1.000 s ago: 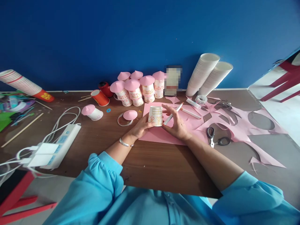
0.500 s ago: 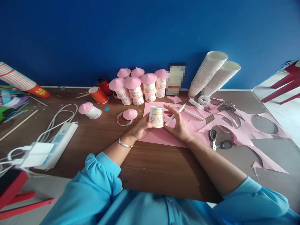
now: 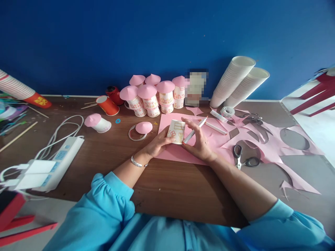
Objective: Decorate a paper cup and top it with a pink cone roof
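Head view | left hand closed on cup, fingers round its left wall | right hand grips pen, fingertips touching cup's right side | I read cup as tilted, over pink sheet, mid-table | scissors right of sheet.

craft workspace | paper cup stacks | scissors | pink paper scraps

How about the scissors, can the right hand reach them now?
Probably yes: the scissors lie just right of the right hand with nothing between, though it holds a pen.
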A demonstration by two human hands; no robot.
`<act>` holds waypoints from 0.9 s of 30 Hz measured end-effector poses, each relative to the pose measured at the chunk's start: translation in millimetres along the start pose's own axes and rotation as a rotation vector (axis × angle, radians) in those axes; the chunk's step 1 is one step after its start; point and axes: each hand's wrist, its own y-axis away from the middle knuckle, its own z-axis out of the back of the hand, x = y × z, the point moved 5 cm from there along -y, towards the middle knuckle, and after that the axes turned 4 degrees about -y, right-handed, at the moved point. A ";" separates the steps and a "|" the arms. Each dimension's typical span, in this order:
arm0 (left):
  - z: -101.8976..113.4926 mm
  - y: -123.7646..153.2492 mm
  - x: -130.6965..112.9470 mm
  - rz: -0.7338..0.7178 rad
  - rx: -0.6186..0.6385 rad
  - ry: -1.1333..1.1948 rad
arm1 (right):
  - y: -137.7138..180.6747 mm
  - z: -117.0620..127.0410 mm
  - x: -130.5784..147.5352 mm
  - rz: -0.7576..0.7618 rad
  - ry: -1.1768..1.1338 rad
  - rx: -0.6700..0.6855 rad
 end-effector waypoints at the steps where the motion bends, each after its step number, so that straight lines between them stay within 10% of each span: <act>1: -0.6 -0.1 0.1 -0.004 0.007 0.020 | 0.2 0.3 -0.5 -0.005 0.006 -0.002; 27: 0.0 -1.4 -3.9 0.000 -0.013 -0.005 | 1.9 -1.2 -3.2 -0.018 -0.007 0.005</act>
